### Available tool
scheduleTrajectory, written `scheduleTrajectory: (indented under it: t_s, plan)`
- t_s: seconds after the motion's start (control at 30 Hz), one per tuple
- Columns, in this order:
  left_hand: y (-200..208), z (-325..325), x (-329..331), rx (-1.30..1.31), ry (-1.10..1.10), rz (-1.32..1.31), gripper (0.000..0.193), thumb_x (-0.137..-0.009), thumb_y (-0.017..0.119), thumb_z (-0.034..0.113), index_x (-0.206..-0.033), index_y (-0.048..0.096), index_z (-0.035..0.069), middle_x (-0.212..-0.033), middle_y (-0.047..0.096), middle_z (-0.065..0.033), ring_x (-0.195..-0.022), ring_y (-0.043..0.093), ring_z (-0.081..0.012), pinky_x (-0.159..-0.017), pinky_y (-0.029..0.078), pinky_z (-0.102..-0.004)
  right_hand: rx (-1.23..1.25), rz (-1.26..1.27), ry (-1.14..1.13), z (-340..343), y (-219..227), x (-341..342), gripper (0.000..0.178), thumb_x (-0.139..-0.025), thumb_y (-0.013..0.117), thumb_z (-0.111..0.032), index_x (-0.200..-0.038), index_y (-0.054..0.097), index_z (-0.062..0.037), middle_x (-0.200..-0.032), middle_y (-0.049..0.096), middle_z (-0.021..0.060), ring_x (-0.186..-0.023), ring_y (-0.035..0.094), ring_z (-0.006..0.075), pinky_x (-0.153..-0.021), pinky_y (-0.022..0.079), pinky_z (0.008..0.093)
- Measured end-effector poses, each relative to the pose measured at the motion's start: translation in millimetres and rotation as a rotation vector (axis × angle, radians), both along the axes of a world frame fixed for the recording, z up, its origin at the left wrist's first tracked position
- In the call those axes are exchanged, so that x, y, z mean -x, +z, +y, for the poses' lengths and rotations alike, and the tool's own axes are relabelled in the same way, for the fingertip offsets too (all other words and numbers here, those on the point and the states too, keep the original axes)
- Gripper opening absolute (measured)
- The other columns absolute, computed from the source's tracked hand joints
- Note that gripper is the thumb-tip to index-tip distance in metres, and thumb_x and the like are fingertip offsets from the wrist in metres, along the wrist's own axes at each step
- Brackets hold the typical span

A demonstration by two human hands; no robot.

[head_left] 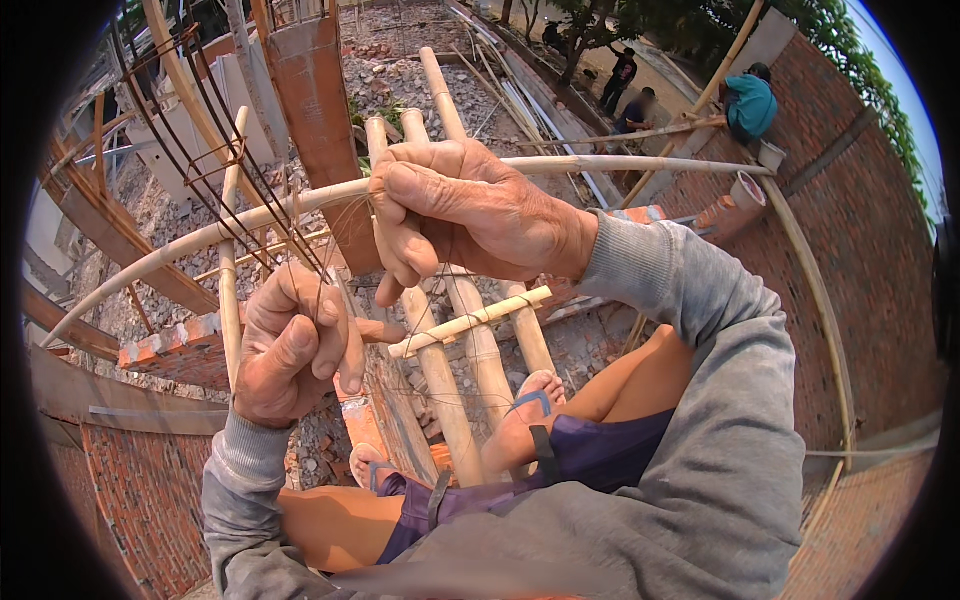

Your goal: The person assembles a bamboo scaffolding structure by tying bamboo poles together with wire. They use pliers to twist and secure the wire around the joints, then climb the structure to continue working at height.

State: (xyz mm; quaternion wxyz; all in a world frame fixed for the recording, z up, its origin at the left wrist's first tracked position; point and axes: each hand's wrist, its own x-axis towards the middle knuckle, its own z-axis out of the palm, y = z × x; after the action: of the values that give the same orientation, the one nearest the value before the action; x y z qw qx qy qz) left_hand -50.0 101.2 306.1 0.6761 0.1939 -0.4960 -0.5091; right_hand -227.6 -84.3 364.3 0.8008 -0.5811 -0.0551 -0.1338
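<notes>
Thin wires [343, 222], loose and slightly tangled, lie between the two hands, just in front of the long curved bamboo pole [620, 163] that runs across the view. The left hand [300, 345] has its thumb and index finger drawn together and seems to be pinching the wire's lower strands, its other fingers curled. The right hand [480, 205], higher up in front of the pole, presses its thumb against a bent index finger and appears to nip the strands' other end; its remaining fingers hang half-bent.

The wirework looks to be partway through: the strands are in hand but spread and slack, with no tight twist visible. Whether any of them loops around the pole cannot be told. Separating or gathering the strands, then fastening them, seems to be what is left.

Elsewhere, some assembly is already done. A split bamboo crosspiece [470, 320] lies across the bamboo poles [455, 405] beneath the person, with thin dark strands near the crossings. To the left, a rebar cage [185, 130] stands with its stirrups in place, beside an upright bamboo pole [229, 290] that crosses the curved one.
</notes>
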Motion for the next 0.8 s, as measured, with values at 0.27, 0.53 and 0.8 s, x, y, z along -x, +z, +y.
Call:
scheduleTrajectory:
  t_s: [0.27, 0.53, 0.8]
  plan:
    - [26, 0, -35, 0.037, 0.189, -1.106, 0.033, -0.113, 0.064, 0.027, -0.111, 0.08, -0.003, -0.075, 0.065, -0.0029, -0.049, 0.042, -0.0098, -0.056, 0.041, -0.0312, 1.186, 0.018, 0.024, -59, 44, 15, 0.043, -0.112, 0.069, -0.037, -0.091, 0.078, -0.0006, -0.065, 0.056, -0.0016, -0.057, 0.052, 0.0095, -0.05, 0.039, 0.0325]
    - [17, -2, -61, -0.078, 0.305, -0.396, 0.032, -0.119, 0.053, 0.027, -0.107, 0.066, 0.001, -0.061, 0.052, 0.001, -0.05, 0.045, -0.0106, -0.059, 0.047, -0.028, 0.404, -0.099, 0.048, -66, 1, 13, 0.035, -0.117, 0.06, -0.033, -0.119, 0.07, 0.0006, -0.088, 0.071, 0.0023, -0.076, 0.071, 0.0119, -0.083, 0.068, 0.0345]
    - [18, -8, -60, -0.098, 0.049, -0.775, 0.021, -0.114, 0.056, 0.012, -0.109, 0.068, -0.004, -0.069, 0.065, -0.0119, -0.068, 0.069, -0.0215, -0.077, 0.061, -0.0417, 0.562, 0.131, -0.002, -110, 18, 20, 0.034, -0.115, 0.062, -0.03, -0.108, 0.074, 0.0004, -0.069, 0.055, -0.003, -0.058, 0.051, 0.007, -0.056, 0.048, 0.0256]
